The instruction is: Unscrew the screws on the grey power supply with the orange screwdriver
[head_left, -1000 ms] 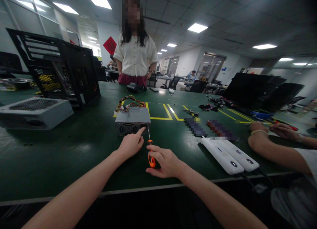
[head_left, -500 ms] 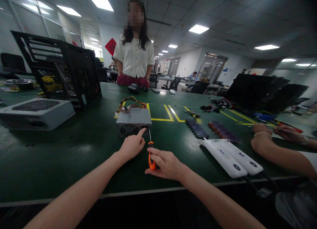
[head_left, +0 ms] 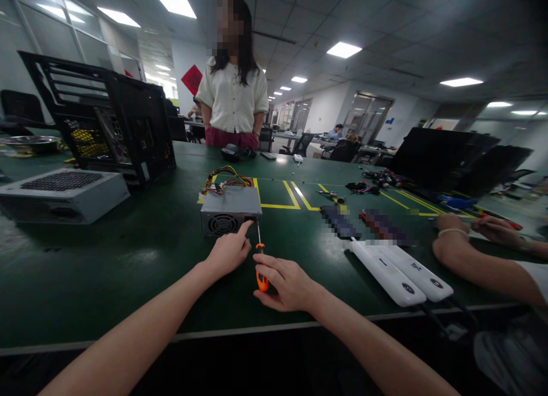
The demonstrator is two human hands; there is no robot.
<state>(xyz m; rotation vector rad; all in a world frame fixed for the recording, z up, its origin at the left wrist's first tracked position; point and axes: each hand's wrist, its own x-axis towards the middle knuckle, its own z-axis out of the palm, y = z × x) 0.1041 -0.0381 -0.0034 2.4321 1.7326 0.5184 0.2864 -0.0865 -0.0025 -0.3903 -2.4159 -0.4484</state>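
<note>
A grey computer power supply (head_left: 231, 201) sits on the table in front of me, its fan grille facing me and a bundle of coloured cables (head_left: 229, 176) behind it. My left hand (head_left: 229, 252) reaches to its front face, index finger stretched out against the area near the right corner, the other fingers loosely curled. My right hand (head_left: 286, 282) grips the orange-and-black handle of a screwdriver (head_left: 262, 279). The screwdriver's thin shaft points away from me, its tip at the supply's front right corner, close to my left fingertip. The exact contact of the tip is too small to make out.
A second power supply (head_left: 64, 196) and an open black computer case (head_left: 124, 128) stand at left. White power banks or similar devices (head_left: 389, 276) lie at right, near phones and another person's hands (head_left: 454, 227). A person (head_left: 233, 99) stands across the table.
The fingers of my right hand have shifted slightly around the screwdriver handle. My left hand and the power supply stay in place. The standing person's head has turned.
</note>
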